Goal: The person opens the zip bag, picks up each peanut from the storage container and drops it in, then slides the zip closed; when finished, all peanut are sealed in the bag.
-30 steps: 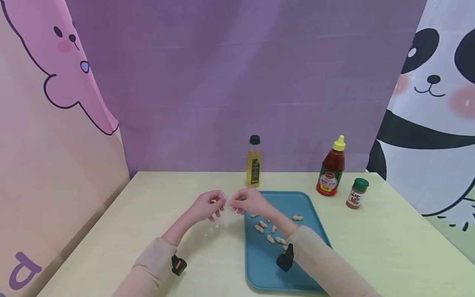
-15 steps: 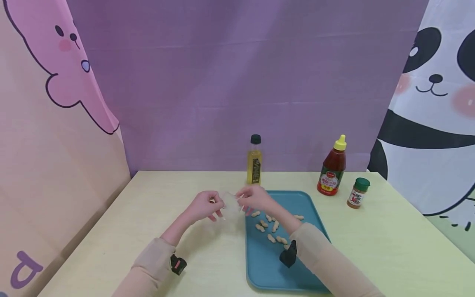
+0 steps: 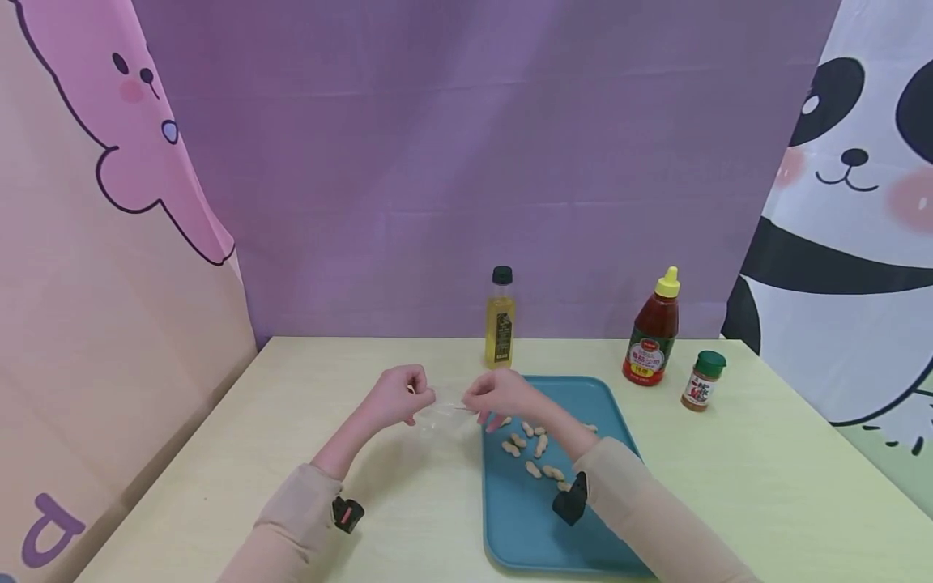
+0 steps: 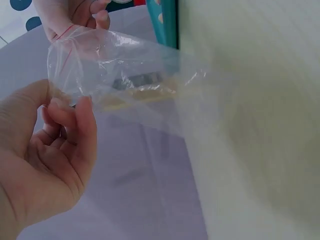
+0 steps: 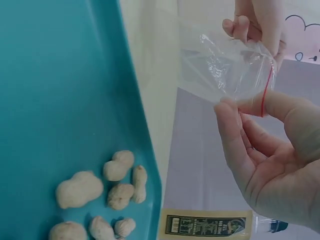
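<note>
Between the two hands a clear zip bag (image 4: 135, 70) with a red line along its mouth is stretched, its body hanging loose over the table. My left hand (image 3: 397, 395) pinches one side of the mouth between thumb and fingers. The opposite side is pinched by my right hand (image 3: 501, 393), which is over the left edge of a blue tray (image 3: 525, 534). In the right wrist view the bag's mouth bulges slightly apart near the red line (image 5: 267, 87). Several unshelled peanuts (image 5: 80, 189) lie on the tray, some of them behind the right forearm.
An oil bottle (image 3: 500, 328) stands behind the tray. To the right are a red sauce bottle (image 3: 651, 340) with a yellow tip and a small green-lidded spice jar (image 3: 703, 382). A purple cloth (image 3: 466, 162) hangs at the table's back edge.
The hands have moved apart from nearly touching, widening the bag's mouth between them. My left hand has turned knuckles up and shifted slightly left. Tray, peanuts and bottles stay in place.
</note>
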Demonstrator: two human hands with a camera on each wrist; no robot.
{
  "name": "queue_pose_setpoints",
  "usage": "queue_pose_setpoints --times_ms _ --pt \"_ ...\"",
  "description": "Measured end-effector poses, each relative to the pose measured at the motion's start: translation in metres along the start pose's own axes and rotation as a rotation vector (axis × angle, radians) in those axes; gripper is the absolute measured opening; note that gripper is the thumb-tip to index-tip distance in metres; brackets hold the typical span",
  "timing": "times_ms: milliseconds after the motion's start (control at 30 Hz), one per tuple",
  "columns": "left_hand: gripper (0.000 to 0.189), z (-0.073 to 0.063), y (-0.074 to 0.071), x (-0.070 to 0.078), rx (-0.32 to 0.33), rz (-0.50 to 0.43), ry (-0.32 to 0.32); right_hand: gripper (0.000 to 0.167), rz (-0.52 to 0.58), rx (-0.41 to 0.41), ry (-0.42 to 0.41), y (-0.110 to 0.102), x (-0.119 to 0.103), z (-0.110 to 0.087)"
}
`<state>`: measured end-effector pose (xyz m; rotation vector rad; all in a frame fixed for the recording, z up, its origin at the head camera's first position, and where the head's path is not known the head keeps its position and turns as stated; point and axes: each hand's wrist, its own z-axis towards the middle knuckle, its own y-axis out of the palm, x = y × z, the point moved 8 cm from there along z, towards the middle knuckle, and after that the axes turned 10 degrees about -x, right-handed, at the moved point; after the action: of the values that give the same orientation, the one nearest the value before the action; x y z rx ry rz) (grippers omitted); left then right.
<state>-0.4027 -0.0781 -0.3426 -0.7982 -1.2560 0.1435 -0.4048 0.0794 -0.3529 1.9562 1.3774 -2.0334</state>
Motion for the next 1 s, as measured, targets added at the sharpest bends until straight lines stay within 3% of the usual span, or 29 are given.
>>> queue_pose_setpoints --times_ms 133,300,400,533,700,833,1000 --pt "0.012 -0.003 -0.006 0.004 0.006 0.066 0.023 0.027 0.009 0.008 0.013 -0.001 -0.003 0.0" --pt "0.011 -0.006 -0.007 0.008 -0.005 0.071 0.085 0.024 0.01 0.052 0.036 -0.003 -0.005 0.0" --pt "0.028 -0.007 -0.004 0.01 0.011 0.066 0.109 0.021 -0.005 0.08 0.027 -0.003 -0.01 -0.001" --pt "0.067 -0.008 0.003 0.013 0.025 0.063 0.127 0.021 -0.021 0.111 0.005 -0.003 -0.015 -0.002" --pt "0.106 -0.007 0.02 0.018 -0.041 0.139 0.205 0.019 -0.016 0.143 -0.009 -0.004 -0.015 0.0" --pt "0.107 -0.004 0.027 0.014 -0.073 0.177 0.244 0.02 -0.004 0.146 -0.021 -0.002 -0.014 0.003" --pt "0.096 -0.001 0.024 0.006 -0.067 0.194 0.261 0.021 0.011 0.156 -0.029 -0.002 -0.012 0.005"
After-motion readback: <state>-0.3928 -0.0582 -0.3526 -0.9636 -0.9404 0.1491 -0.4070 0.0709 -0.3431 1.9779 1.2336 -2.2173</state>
